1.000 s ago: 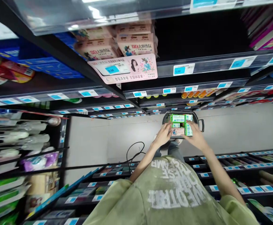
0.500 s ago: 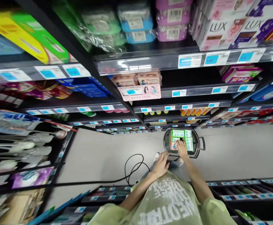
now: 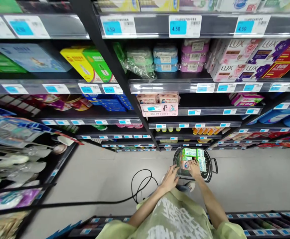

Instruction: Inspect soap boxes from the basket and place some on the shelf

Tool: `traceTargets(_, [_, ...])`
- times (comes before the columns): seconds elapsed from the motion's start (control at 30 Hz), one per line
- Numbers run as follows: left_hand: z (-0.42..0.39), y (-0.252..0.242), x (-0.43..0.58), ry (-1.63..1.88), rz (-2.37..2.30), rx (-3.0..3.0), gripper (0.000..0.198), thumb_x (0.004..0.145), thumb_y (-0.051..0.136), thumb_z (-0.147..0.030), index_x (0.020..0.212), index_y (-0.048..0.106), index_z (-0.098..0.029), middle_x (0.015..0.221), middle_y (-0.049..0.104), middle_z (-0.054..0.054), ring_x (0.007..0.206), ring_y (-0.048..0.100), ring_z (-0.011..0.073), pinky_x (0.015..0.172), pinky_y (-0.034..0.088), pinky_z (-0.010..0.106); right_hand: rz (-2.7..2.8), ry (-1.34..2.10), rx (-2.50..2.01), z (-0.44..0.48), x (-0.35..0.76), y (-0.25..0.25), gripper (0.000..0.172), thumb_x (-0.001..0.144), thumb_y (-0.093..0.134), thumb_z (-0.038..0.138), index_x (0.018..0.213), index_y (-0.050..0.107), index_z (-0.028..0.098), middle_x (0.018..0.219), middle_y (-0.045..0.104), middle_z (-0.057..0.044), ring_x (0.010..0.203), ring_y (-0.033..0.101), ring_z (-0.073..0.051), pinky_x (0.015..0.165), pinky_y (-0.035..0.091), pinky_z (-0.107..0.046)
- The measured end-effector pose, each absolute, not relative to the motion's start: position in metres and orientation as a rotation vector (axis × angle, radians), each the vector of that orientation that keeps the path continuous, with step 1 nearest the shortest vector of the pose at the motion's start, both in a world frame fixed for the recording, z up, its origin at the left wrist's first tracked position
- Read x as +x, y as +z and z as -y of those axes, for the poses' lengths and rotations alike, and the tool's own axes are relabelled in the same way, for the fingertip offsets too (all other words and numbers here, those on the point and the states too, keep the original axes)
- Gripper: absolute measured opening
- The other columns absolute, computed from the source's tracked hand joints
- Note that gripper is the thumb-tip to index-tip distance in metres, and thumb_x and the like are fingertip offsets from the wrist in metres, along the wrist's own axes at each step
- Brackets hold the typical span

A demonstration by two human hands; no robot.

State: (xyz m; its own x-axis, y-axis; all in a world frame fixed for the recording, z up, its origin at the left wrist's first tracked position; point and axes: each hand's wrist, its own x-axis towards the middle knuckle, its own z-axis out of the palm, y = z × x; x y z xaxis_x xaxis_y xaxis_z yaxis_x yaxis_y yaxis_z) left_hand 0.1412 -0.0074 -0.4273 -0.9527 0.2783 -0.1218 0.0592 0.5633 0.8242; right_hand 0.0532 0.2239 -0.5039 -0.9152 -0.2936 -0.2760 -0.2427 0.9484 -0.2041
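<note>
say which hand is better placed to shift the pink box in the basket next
Probably the right hand: it lies over the basket, on or just above the pink box. The left hand looks empty, but rests by the basket's left edge, mostly outside it.

Pale grey floor (image 3: 249, 176), faintly seamed, crosses the lower half of the frame. Right of centre, a black basket (image 3: 208, 163) of small boxes (image 3: 190, 152) stands on it, beside a light shoe (image 3: 191, 186); left of centre, a black cord (image 3: 97, 202) loops.

Pink box (image 3: 186, 165) partly hidden by right hand (image 3: 195, 168), print too small to read. Shirt (image 3: 172, 214) cut off at bottom edge, white utensils (image 3: 12, 159) at left.
</note>
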Motion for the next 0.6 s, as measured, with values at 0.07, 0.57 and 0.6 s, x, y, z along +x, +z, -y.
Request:
traceTargets(0.07, [0.011, -0.430, 0.140, 1.395, -2.544, 0.243, 0.061, 0.088, 0.060, -0.014, 0.148, 0.052, -0.020, 0.154, 0.048, 0.017, 0.146, 0.047, 0.0334, 0.125, 0.040, 0.056, -2.825, -0.272, -0.356, -0.216, 0.056, -0.491, 0.051, 0.077, 0.067, 0.009, 0.127, 0.066, 0.019, 0.124, 0.069, -0.014, 0.127, 0.057, -0.034, 0.118, 0.035, -0.047])
traceTargets(0.57, [0.057, -0.406, 0.121, 2.010, -2.065, -0.227, 0.072, 0.077, 0.079, -0.064, 0.128, 0.063, -0.016, 0.114, 0.077, 0.013, 0.108, 0.073, 0.0314, 0.102, 0.055, 0.047, -3.071, -0.899, -0.227, -0.102, 0.137, -0.387, 0.056, 0.077, 0.068, 0.013, 0.131, 0.066, 0.025, 0.120, 0.070, -0.009, 0.113, 0.063, -0.033, 0.104, 0.051, -0.049])
traceTargets(0.6, [0.060, -0.402, 0.120, 2.047, -2.037, -0.229, 0.073, 0.075, 0.080, -0.065, 0.126, 0.064, -0.016, 0.116, 0.077, 0.013, 0.109, 0.072, 0.0307, 0.102, 0.055, 0.045, -3.078, -0.939, -0.253, -0.101, 0.138, -0.379, 0.056, 0.077, 0.069, 0.013, 0.132, 0.066, 0.025, 0.120, 0.070, -0.010, 0.113, 0.063, -0.033, 0.106, 0.050, -0.050])
